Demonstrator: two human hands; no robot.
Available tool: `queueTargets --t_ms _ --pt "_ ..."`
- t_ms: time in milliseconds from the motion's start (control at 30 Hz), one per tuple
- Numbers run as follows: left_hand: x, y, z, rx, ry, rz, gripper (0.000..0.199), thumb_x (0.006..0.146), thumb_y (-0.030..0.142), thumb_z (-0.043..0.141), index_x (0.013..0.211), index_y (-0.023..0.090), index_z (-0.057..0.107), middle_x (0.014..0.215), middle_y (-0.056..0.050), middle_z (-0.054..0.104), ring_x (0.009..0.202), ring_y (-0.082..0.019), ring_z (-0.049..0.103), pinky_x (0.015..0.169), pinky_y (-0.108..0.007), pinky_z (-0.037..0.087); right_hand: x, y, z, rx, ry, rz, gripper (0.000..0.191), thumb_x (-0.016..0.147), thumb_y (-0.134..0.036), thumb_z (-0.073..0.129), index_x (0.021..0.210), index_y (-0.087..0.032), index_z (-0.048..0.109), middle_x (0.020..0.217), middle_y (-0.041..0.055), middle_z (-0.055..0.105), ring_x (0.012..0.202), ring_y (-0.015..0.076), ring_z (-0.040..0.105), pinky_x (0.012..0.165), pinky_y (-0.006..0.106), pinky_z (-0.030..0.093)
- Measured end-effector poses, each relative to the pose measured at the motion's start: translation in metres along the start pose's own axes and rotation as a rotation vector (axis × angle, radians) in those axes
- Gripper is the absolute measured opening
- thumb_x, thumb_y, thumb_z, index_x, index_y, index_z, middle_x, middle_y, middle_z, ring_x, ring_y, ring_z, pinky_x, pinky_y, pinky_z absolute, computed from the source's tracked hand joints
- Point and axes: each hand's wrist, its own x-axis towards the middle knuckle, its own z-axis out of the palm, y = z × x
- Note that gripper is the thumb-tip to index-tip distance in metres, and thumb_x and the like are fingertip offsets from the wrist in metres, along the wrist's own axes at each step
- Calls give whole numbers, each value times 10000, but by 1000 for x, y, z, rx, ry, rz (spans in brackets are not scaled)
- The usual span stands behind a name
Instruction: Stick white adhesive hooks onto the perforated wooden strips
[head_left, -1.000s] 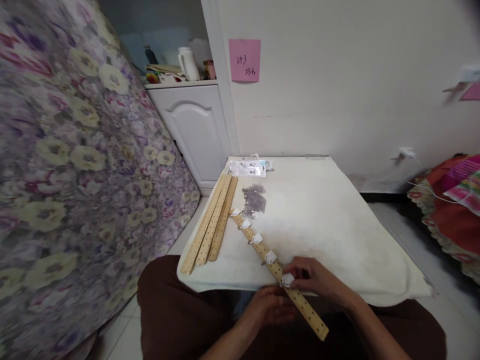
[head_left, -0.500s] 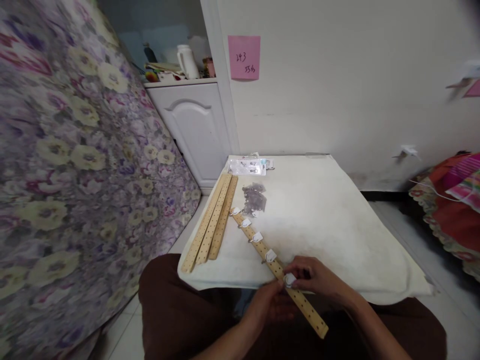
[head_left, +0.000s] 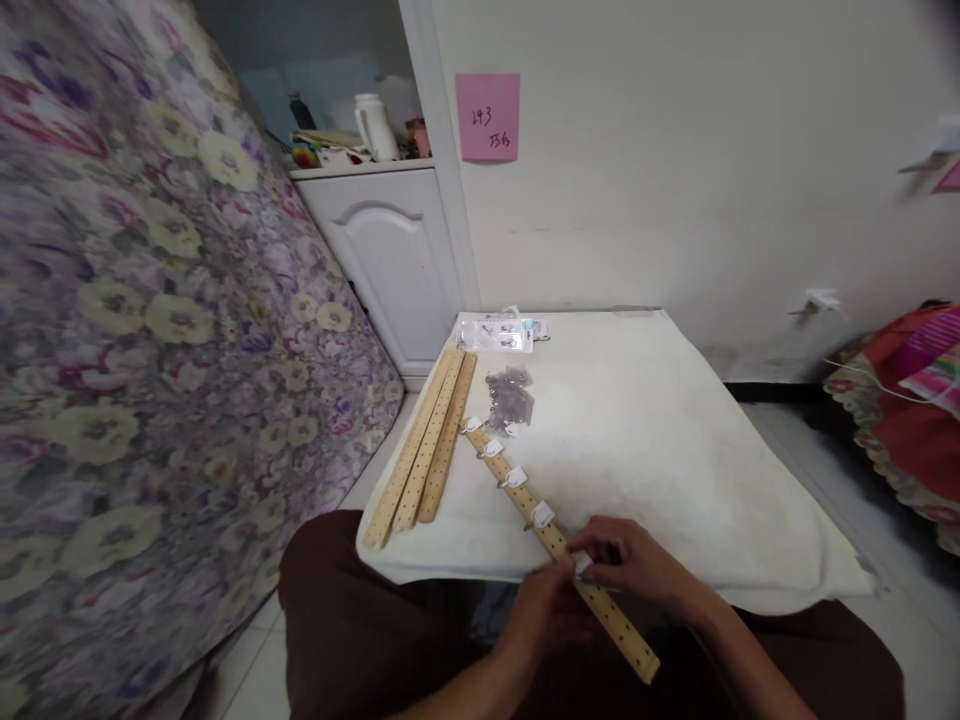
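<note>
White-covered worktop point(head_left: 675, 430) against pale wall point(head_left: 637, 200). Right hand point(head_left: 626, 562) — pinched on white tag point(head_left: 582, 563) at wooden strip point(head_left: 619, 628); left hand point(head_left: 538, 608) — holding that strip, thumb at its edge.

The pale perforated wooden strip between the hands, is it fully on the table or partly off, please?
Partly off: the strip juts past the near edge of the white cloth-covered table.

I have my right hand point(head_left: 634, 562) pinching a partly hidden white tag point(head_left: 583, 566) at a holed wooden strip point(head_left: 619, 626), which slants over the near edge of the tabletop point(head_left: 675, 420). My left hand point(head_left: 534, 605) grips the strip just beside it. I see four other tags point(head_left: 541, 514) along it, three more strips point(head_left: 411, 452) along the left edge, and a clear packet point(head_left: 491, 335) by the far left corner.
</note>
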Motion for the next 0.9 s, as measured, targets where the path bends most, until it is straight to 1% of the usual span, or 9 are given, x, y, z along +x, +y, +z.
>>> queueTargets --t_ms 100,267,400,500,567,633,700,767,900 --pt "1 1 0 -28 0 -34 483 808 533 490 1002 103 599 688 -81 676 604 -188 656 585 -269 461 0 -1 0 -13 12 1 239 695 -174 665 914 -248 724 733 -15 591 647 141 535 605 248 429" --pt "0 4 0 -54 -2 -60 493 836 535 456 973 86 604 704 -90 674 596 -184 655 579 -269 466 -1 -2 1 -29 23 -11 273 689 -166 656 939 -256 716 751 -12 605 662 147 544 617 258 435" --pt "-1 5 0 -62 5 -86 476 898 486 351 947 87 607 675 -80 669 578 -172 655 569 -259 468 -2 1 0 42 18 -8 319 689 -177 668 998 -253 692 774 -9 602 682 150 536 633 264 442" --pt "-1 4 -3 -75 -9 -89 479 901 477 343 928 81 612 675 -86 672 579 -174 660 568 -257 472 -3 5 -1 152 15 38 328 726 -209 647 1054 -235 645 812 -4 610 660 138 536 602 255 439" --pt "0 3 -5 -89 -39 -79 483 882 494 377 941 77 614 701 -98 682 602 -184 671 577 -261 479 -2 8 1 228 14 101 308 768 -261 612 1074 -226 605 817 -4 611 598 123 535 543 244 428" --pt "1 2 -7 -93 -56 -73 481 874 491 395 956 71 615 729 -105 690 615 -192 680 581 -266 484 0 11 4 260 27 157 279 791 -308 589 1054 -216 584 793 -7 607 546 115 531 490 234 407" --pt "1 2 -8 -96 -43 -79 454 883 453 384 953 66 611 731 -101 692 597 -188 679 575 -267 485 2 13 8 204 62 170 253 775 -317 607 1003 -208 590 749 -13 602 554 122 536 492 233 399" --pt "3 1 -8 -107 -25 -90 422 896 403 360 937 62 606 723 -101 692 580 -184 676 570 -268 485 3 13 11 99 114 158 242 738 -300 647 958 -208 606 708 -16 605 600 137 545 532 241 402" --pt "7 -3 -11 -119 -35 -92 397 895 376 373 931 58 607 702 -106 693 595 -192 678 581 -274 486 3 9 16 -37 186 180 228 711 -293 670 924 -229 620 723 -10 632 655 156 563 585 255 403"
